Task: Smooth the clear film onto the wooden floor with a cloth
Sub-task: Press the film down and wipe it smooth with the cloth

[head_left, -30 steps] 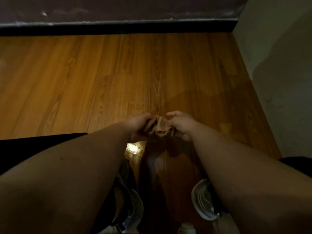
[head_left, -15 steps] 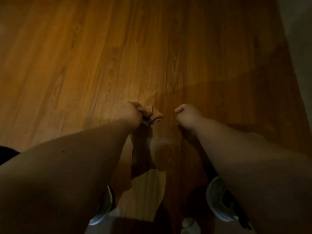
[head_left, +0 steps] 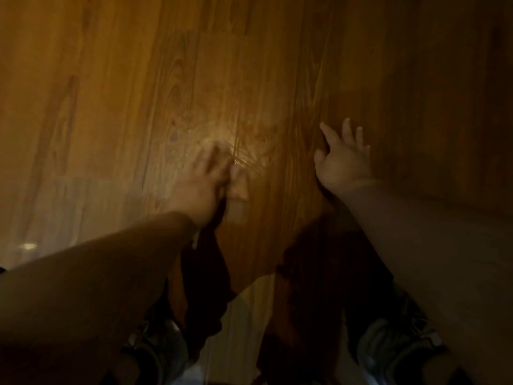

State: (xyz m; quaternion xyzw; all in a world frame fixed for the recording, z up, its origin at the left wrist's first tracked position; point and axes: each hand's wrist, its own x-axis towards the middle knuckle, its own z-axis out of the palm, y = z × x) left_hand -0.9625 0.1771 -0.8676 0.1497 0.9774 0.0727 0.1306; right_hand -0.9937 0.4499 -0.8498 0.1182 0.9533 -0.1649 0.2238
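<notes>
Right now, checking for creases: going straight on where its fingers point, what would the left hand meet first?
Probably the wrinkled clear film just ahead of the left hand; blur hides depth.

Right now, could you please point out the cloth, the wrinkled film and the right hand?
cloth [head_left: 239, 187]: head view, on its pale exposed fold.
wrinkled film [head_left: 247, 160]: head view, on the shiny creases.
right hand [head_left: 344, 165]: head view, on the back of the hand.
</notes>
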